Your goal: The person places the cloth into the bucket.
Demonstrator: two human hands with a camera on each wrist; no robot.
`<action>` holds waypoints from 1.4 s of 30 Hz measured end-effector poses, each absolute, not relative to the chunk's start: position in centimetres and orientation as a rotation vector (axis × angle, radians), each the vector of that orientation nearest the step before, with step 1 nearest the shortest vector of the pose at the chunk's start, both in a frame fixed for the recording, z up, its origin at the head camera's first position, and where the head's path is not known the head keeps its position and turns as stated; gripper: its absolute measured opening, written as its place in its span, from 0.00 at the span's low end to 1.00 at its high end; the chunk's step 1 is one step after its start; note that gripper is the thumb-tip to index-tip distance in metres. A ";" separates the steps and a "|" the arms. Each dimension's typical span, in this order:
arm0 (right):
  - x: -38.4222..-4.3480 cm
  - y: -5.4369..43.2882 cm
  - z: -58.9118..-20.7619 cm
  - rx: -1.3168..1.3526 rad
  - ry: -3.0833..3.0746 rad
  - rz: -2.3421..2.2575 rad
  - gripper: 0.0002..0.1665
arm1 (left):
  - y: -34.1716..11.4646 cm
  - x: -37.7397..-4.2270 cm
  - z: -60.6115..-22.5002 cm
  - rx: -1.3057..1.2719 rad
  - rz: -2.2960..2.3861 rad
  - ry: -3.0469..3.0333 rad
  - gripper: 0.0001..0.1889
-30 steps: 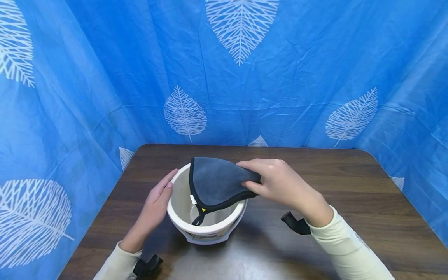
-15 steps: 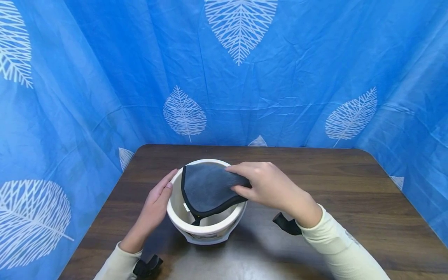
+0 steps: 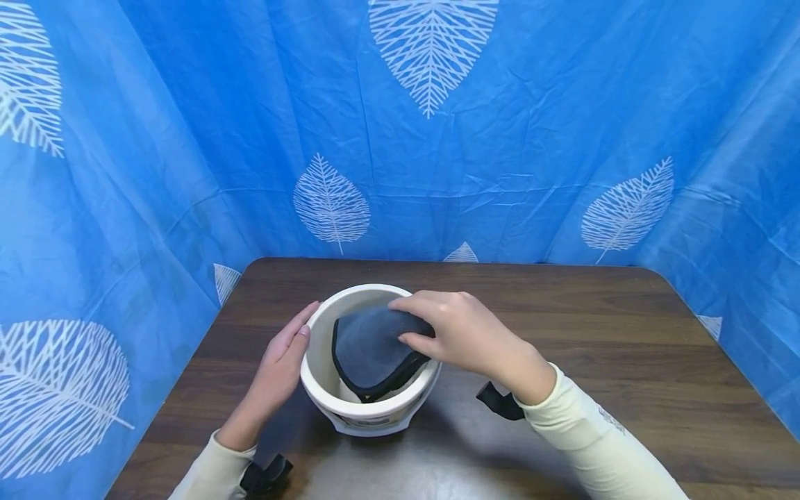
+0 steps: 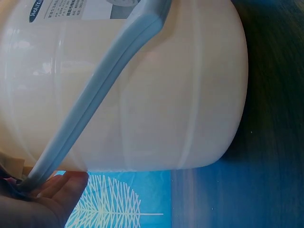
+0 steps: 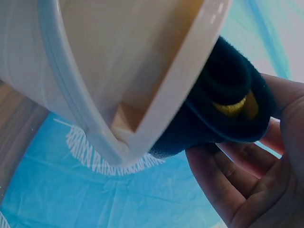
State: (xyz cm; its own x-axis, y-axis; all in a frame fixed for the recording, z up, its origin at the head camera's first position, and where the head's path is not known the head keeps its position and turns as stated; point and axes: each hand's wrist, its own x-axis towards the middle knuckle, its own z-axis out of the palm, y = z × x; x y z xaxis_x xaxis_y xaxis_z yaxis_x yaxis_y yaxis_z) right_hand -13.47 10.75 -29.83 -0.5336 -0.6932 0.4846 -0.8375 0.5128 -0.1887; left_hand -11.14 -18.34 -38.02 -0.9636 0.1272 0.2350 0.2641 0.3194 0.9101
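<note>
A cream-white bucket (image 3: 369, 410) stands upright on the table, its side filling most of the left wrist view. My left hand (image 3: 282, 355) rests against the bucket's left side, fingers straight and thumb by the rim. At the opposite side, my right hand (image 3: 465, 333) pinches a dark grey cleaning cloth (image 3: 371, 347) with black edging between thumb and fingers. Most of the cloth hangs inside the bucket below the rim. In the right wrist view, the held end of the cloth (image 5: 232, 90) is rolled over, with a yellow patch showing, just outside the rim.
A pale handle (image 4: 95, 95) slants down the bucket's outer side, below a printed label (image 4: 71, 8). The brown wooden table (image 3: 594, 326) extends to the right. Blue curtains (image 3: 525, 125) with white leaf prints enclose its back and sides.
My right hand has moved left and lowered the cloth deeper into the bucket. Its hanging loop has gone from sight. My left hand has stayed against the bucket.
</note>
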 end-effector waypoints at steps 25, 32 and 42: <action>-13.7 9.0 -30.6 1.349 -2.475 0.538 0.19 | -18.4 -11.3 -37.8 -0.350 -1.729 -2.480 0.26; -13.6 8.4 -30.6 1.368 -2.553 0.512 0.20 | -18.4 -11.2 -37.9 -0.330 -1.722 -2.491 0.26; -13.8 8.2 -31.0 1.361 -2.606 0.504 0.19 | -18.4 -11.2 -38.1 -0.327 -1.699 -2.498 0.26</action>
